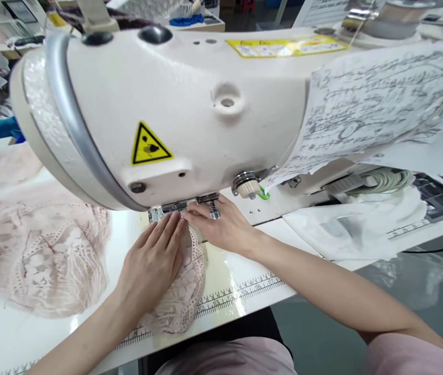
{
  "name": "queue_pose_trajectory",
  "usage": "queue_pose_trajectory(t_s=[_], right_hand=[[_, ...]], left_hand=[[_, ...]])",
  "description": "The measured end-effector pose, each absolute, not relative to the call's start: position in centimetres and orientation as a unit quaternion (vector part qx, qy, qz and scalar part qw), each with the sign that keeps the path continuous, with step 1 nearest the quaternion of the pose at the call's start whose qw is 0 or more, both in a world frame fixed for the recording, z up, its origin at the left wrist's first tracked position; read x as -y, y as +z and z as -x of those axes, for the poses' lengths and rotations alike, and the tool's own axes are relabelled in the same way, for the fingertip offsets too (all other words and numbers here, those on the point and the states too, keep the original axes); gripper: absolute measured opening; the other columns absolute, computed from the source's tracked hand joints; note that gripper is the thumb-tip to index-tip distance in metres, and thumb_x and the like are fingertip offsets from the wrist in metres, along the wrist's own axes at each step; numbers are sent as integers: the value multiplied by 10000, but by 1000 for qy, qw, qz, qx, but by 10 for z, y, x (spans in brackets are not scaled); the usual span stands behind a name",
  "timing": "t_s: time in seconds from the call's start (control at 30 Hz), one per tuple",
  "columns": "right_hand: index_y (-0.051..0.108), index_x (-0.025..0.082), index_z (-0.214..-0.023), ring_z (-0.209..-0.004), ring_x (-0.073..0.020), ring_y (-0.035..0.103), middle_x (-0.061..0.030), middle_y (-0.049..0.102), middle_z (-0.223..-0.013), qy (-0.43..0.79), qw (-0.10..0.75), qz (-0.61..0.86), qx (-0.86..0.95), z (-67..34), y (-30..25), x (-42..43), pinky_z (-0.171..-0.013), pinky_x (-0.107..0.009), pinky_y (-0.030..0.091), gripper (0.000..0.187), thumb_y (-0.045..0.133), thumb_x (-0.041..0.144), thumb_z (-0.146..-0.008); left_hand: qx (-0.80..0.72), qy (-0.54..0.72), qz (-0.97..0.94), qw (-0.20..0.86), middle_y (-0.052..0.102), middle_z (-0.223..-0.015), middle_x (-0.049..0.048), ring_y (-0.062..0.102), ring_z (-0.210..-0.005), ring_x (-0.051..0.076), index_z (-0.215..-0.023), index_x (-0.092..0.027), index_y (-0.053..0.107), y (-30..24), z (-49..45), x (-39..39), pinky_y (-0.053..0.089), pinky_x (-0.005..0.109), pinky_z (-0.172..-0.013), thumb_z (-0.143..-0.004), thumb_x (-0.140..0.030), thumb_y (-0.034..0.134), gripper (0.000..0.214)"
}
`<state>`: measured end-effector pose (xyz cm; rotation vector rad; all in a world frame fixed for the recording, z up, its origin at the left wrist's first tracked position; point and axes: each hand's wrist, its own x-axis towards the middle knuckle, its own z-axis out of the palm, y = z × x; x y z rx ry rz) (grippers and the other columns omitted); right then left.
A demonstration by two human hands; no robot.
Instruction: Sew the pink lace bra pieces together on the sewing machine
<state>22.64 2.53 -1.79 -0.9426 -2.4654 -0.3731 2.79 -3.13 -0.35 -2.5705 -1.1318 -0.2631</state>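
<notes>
A pink lace piece lies on the white table under the head of a cream sewing machine. My left hand rests flat on the lace, fingers stretched toward the presser foot. My right hand sits just right of the foot, fingers together and pressed down on the lace edge by the needle area. The needle itself is hidden by the machine head.
A heap of pink lace pieces lies at the left. White fabric and a patterned lace sheet drape at the right of the machine. A printed ruler runs along the table's front edge.
</notes>
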Motion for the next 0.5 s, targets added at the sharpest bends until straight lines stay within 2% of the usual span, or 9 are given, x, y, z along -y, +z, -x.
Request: queue_pose_trajectory(t_s=[0.13, 0.27, 0.4, 0.5], right_hand=[[665, 192, -1077, -895, -185, 620, -40, 734, -877, -142, 224, 344, 901, -227, -18, -27, -847, -337, 425, 303, 449, 63, -908], [641, 213, -1142, -886, -183, 631, -37, 727, -868, -63, 191, 368, 908, -225, -23, -30, -860, -352, 447, 319, 441, 91, -925], [572, 242, -1269, -935, -216, 618, -76, 714, -952, 9, 152, 393, 907, -223, -28, -31, -795, -363, 464, 412, 436, 87, -912], [555, 259, -1295, -952, -236, 611, -92, 704, -979, 36, 145, 408, 901, -223, -29, -30, -743, -362, 468, 430, 409, 99, -923]], left_hand=[[399, -117, 898, 141, 571, -1360, 163, 541, -1260, 287, -1364, -63, 482, -10, -21, 20, 449, 432, -1051, -958, -226, 420, 442], [410, -126, 897, 108, 604, -1315, 156, 553, -1230, 298, -1354, -86, 495, -11, -16, 13, 484, 434, -1006, -953, -248, 432, 437], [448, -130, 882, 69, 670, -1144, 147, 624, -959, 282, -1255, -86, 555, -9, -12, 6, 536, 419, -814, -941, -271, 436, 383], [467, -118, 875, 56, 698, -953, 119, 600, -858, 292, -1179, -102, 580, -10, -8, 2, 507, 437, -755, -937, -305, 431, 349]])
